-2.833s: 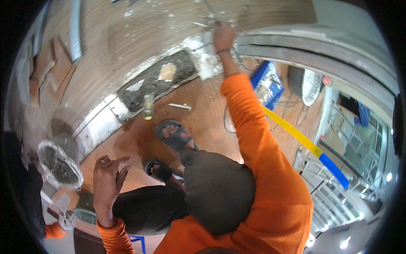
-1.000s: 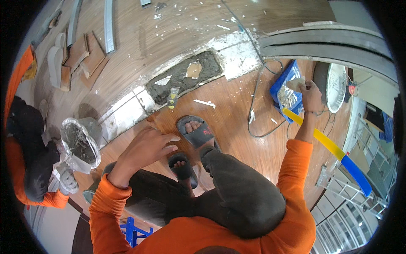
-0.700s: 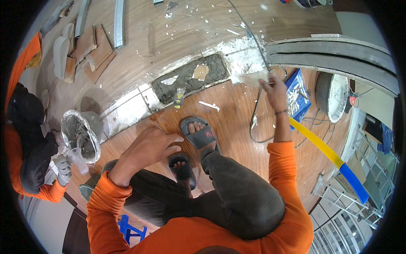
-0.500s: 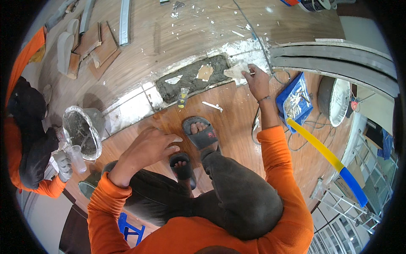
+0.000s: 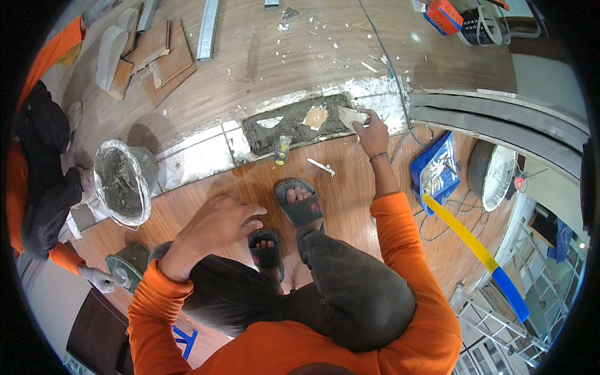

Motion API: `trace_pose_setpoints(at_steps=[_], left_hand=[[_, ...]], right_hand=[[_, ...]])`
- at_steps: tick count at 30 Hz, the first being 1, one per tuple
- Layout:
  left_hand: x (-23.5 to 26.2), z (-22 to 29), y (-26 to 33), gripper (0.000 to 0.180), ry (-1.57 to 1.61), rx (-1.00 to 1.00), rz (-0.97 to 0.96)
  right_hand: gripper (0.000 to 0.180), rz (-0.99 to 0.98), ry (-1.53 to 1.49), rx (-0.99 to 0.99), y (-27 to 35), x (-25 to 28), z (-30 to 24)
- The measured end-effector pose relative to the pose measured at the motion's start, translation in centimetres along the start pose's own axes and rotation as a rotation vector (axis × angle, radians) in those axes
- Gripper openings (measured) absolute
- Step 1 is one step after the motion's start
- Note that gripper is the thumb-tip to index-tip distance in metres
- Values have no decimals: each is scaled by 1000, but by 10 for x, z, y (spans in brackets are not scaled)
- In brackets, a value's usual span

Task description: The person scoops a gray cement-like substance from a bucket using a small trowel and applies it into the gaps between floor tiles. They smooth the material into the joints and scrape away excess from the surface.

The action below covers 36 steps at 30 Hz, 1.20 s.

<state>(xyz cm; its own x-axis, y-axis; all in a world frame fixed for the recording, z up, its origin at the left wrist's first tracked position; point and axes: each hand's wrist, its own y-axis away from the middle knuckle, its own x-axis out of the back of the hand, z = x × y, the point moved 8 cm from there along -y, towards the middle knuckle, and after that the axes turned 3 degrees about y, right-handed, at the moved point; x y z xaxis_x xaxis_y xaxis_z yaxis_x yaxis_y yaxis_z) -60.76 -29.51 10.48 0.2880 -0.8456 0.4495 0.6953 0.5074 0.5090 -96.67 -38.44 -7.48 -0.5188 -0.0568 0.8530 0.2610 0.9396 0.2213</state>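
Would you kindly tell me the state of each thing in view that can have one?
Right hand: pinching pale flat piece
Left hand: open, holding nothing visible
Mortar: spread, uneven
Bucket: open, grey-smeared inside
Dustpan: holding white scraps
Basin: open, white-coated inside
Boards: piled, overlapping

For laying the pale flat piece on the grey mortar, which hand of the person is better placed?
Probably the right hand: it holds the pale flat piece at the right end of the grey mortar. The left hand hangs farther away, holding nothing visible.

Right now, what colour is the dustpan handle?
The dustpan handle is yellow with a blue end, clearest in the head view.
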Motion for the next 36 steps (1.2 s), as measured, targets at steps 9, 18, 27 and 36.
trace_pose_setpoints(at_steps=[9,18,27,36], left_hand=[[15,5,-50,40,201,-63,282],[32,7,-175,38,-74,-162,550],[28,-5,-183,26,127,-138,582],[14,-13,-190,25,91,-129,604]], right_hand=[[35,-85,-97,75,11,62,-34],[23,-211,-383,220,43,42,-105],[21,-72,-406,205,54,26,-106],[20,-54,-406,180,57,32,-107]])
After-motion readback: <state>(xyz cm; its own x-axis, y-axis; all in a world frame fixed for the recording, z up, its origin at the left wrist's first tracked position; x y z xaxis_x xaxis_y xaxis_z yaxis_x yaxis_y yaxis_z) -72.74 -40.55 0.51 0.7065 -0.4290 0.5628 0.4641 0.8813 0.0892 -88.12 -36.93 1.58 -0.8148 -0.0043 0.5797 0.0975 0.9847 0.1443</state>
